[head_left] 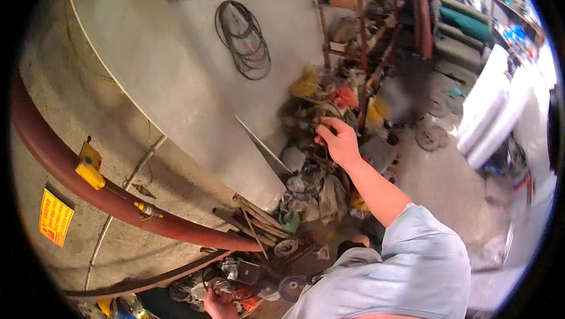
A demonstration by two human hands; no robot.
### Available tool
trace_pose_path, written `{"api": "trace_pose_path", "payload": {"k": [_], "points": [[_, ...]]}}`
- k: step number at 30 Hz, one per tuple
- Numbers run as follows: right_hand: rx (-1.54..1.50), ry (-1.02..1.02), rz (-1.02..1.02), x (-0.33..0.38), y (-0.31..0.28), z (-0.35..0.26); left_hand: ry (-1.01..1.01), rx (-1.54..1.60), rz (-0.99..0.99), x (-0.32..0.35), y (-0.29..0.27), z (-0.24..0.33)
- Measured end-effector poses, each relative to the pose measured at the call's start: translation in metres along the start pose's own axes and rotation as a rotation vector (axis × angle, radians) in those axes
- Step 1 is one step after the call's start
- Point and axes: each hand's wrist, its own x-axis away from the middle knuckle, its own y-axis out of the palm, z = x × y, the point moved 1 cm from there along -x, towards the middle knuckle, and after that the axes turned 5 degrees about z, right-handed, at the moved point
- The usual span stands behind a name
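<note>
R hand [338, 136] is a bit right of frame ctr, arm stretched up from the lower right in a grey sleeve [421, 254]; fingers curled in, thumb & index close tog., poss. on smth thin & dark, but can't tell if it's gripped. Behind it, ctr, is a heap of plastic bags [329, 195], w/ a red bag [344, 97] and a yellow bag [305, 83] nr its top; can't tell if the hand touches any. L hand [220, 303] is at the bottom edge, left of ctr, partly cut off, fingers bent; can't tell whether it holds anything. It's right by a jumble of small parts, incl. a grey disc [292, 288] to its right. Further out: long curved red pipe [194, 229] sweeps from left edge to lower ctr, w/ a yellow box [89, 175] on it; orange sign [56, 218] far left. Big pale panel [159, 72] slants thru upper left; black cable coil [242, 39] on the wall, upper ctr. Rusty rack [359, 25] top, right of ctr; green roll [465, 23] upper right, white rolls [485, 107] below it nr the right edge.
</note>
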Motion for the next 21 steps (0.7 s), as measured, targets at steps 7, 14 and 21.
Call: {"api": "trace_pose_path", "payload": {"k": [7, 14, 21], "points": [[0.025, -0.361, -0.224, -0.260, 0.064, -0.046, 0.017, 0.188, 0.270, 0.058, 0.067, -0.006], [-0.054, -0.400, -0.284, -0.477, 0.165, -0.100, 0.103, 0.396, 0.094, 0.072, 0.012, -0.049], [0.194, -0.355, -0.217, -0.642, 0.265, -0.055, 0.263, 0.313, 0.717, 0.138, 0.062, -0.062]]}}
